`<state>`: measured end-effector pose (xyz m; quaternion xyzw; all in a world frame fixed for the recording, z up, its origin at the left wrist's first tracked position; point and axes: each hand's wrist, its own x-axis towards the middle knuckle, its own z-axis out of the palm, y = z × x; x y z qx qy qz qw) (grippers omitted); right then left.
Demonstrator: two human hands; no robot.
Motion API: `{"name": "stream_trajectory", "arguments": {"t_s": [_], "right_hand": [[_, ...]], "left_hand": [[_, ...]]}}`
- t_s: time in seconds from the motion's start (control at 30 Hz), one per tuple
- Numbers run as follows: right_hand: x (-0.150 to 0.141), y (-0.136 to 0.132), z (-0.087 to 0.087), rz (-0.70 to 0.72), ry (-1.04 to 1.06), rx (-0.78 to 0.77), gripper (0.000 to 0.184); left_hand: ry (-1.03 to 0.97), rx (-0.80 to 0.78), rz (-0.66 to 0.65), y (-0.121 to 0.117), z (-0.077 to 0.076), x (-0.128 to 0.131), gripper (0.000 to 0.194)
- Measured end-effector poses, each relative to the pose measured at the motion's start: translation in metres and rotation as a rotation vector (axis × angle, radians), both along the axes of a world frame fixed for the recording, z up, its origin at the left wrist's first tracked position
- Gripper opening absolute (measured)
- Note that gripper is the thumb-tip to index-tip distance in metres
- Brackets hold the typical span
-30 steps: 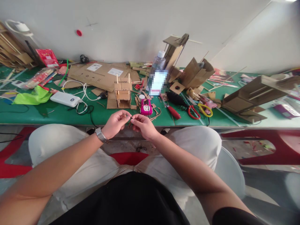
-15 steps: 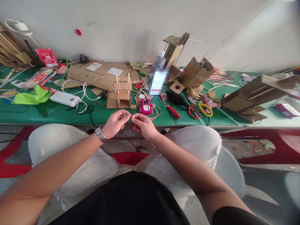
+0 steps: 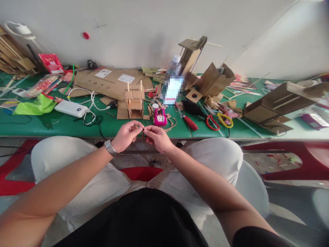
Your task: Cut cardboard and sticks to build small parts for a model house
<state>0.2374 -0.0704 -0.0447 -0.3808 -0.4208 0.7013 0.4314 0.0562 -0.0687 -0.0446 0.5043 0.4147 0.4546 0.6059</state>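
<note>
My left hand [image 3: 128, 136] and my right hand [image 3: 157, 138] meet fingertip to fingertip just off the table's front edge. Each is closed in a pinch. Whatever lies between the fingertips is tiny and mostly hidden; a thin brown sliver shows below them, too small to name. Right beyond the hands stands a small cardboard frame [image 3: 135, 104] with wooden sticks. Beside it is a pink box [image 3: 160, 117] with a white cartoon figure. Loose cardboard scraps [image 3: 170, 125] lie next to the box.
A white power bank [image 3: 71, 108] with cables is at left. On the right lie a red-handled tool [image 3: 190, 122], red scissors [image 3: 212, 122] and yellow scissors [image 3: 225, 120]. Behind stand a bottle [image 3: 173, 68] and a lit phone [image 3: 173, 90]. A cardboard structure [image 3: 272, 106] occupies the right.
The fingertips have shifted very slightly, and the dark speck between them is less visible. Both hands keep their pinch, and the things on the table stay where they were.
</note>
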Motion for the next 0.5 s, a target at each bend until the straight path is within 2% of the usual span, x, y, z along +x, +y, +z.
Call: {"name": "stream_trajectory", "arguments": {"t_s": [0.5], "right_hand": [[0.0007,0.0002,-0.0018,0.003,0.027,0.012,0.043]], "left_hand": [[-0.022,-0.040,-0.053,-0.0015,0.0036,0.0025,0.046]]}}
